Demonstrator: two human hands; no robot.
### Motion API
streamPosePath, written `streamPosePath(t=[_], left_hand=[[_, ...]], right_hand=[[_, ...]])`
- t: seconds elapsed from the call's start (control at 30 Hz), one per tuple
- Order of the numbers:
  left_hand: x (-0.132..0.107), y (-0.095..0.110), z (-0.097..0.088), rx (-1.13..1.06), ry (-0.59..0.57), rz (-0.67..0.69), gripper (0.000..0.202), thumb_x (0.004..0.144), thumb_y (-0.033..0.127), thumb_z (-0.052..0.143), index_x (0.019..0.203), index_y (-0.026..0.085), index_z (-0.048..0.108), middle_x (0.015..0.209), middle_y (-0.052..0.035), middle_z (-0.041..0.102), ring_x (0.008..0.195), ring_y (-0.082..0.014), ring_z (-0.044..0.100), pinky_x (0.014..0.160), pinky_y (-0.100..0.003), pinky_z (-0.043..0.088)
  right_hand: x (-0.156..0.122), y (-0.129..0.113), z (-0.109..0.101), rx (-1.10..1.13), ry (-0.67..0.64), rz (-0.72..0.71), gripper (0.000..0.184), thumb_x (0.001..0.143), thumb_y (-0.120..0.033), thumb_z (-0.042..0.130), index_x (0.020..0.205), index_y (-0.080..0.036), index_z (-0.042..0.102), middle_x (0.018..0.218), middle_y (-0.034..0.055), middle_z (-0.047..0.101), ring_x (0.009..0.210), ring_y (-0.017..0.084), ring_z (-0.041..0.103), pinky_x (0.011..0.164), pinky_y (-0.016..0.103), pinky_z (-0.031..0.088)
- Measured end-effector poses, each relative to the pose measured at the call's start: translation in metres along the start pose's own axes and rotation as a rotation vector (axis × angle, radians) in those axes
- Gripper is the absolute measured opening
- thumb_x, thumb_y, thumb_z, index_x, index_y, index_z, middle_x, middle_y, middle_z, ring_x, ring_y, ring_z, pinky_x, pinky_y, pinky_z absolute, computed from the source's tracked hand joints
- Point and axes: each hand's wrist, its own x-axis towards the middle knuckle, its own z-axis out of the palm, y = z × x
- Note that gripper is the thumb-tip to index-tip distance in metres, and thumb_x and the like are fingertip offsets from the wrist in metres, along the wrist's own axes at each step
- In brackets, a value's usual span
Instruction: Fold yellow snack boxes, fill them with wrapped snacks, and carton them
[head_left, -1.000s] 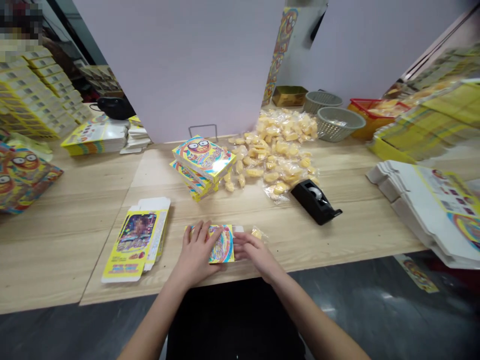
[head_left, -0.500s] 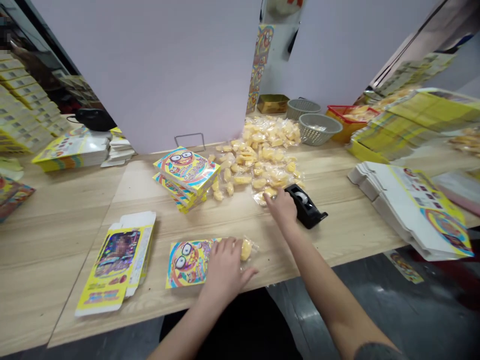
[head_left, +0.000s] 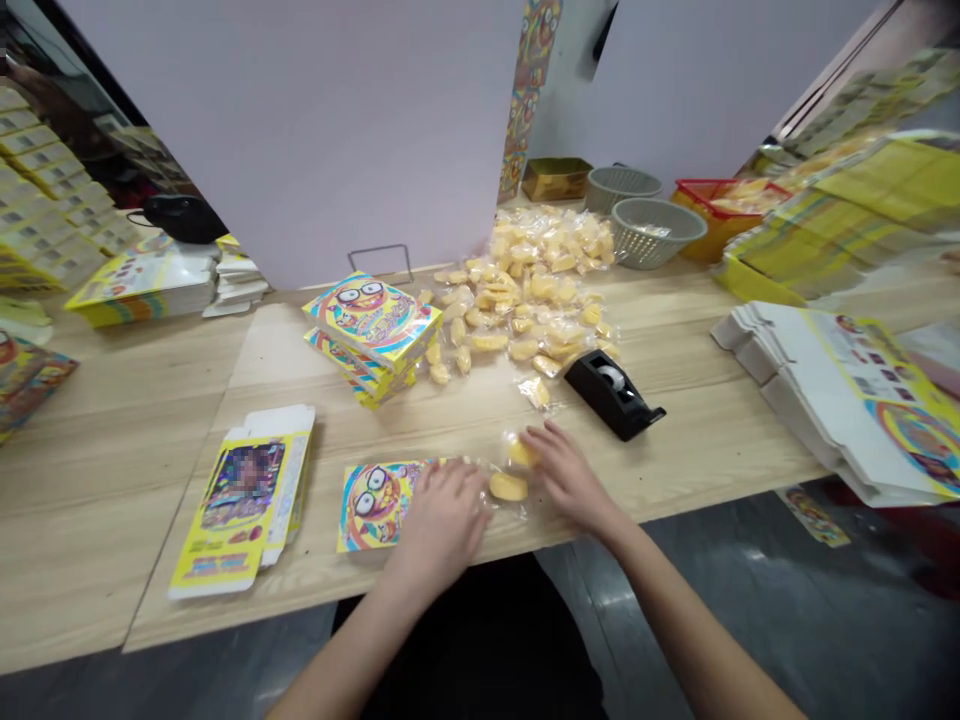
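Note:
My left hand (head_left: pixel 444 515) lies over the right end of a cartoon-faced box (head_left: pixel 373 503), its fingers curved around that end. The box lies flat near the table's front edge, and its right end is hidden under the hand. Beside my left fingertips is a yellow piece in a clear wrapper (head_left: pixel 508 487). My right hand (head_left: pixel 568 472) has its fingertips on a second wrapped yellow piece (head_left: pixel 519 450), just behind the first. A loose wrapped piece (head_left: pixel 537 391) and a black tape dispenser (head_left: pixel 613 394) lie farther back.
A pile of wrapped yellow pieces (head_left: pixel 525 310) spreads behind, next to stacked cartoon boxes (head_left: pixel 367 325). An unfolded carton (head_left: pixel 236 510) lies left; flat cartons (head_left: pixel 832 390) lie right. Grey baskets (head_left: pixel 652 240) and a red-rimmed crate (head_left: pixel 694 215) stand at the back.
My right hand has drawn back from the pile toward my left hand, bringing a wrapped yellow piece with it. My left hand stays on the box. The view has shifted slightly.

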Motion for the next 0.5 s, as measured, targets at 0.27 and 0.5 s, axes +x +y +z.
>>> streamPosePath(t=[0.27, 0.5], left_hand=[[-0.042, -0.081, -0.007, 0.106, 0.033, -0.19, 0.074, 0.082, 0.063, 0.051, 0.14, 0.018, 0.039, 0.146, -0.0165, 0.042, 0.137, -0.0347, 0.035, 0.111, -0.06, 0.021], [-0.041, -0.077, 0.011, 0.154, 0.054, -0.191, 0.073, 0.085, 0.062, 0.047, 0.141, 0.017, 0.041, 0.146, -0.0168, 0.043, 0.137, -0.0358, 0.034, 0.112, -0.061, 0.016]], right_hand=[[-0.029, -0.042, 0.043, -0.253, -0.136, -0.06, 0.069, 0.091, -0.04, 0.051, 0.149, -0.013, 0.026, 0.148, 0.0173, 0.04, 0.14, 0.032, 0.031, 0.113, 0.057, 0.023], [-0.027, -0.044, 0.046, -0.189, -0.199, -0.337, 0.056, 0.096, -0.026, 0.044, 0.149, -0.018, 0.028, 0.147, 0.0096, 0.044, 0.14, 0.024, 0.033, 0.113, 0.051, 0.029]])
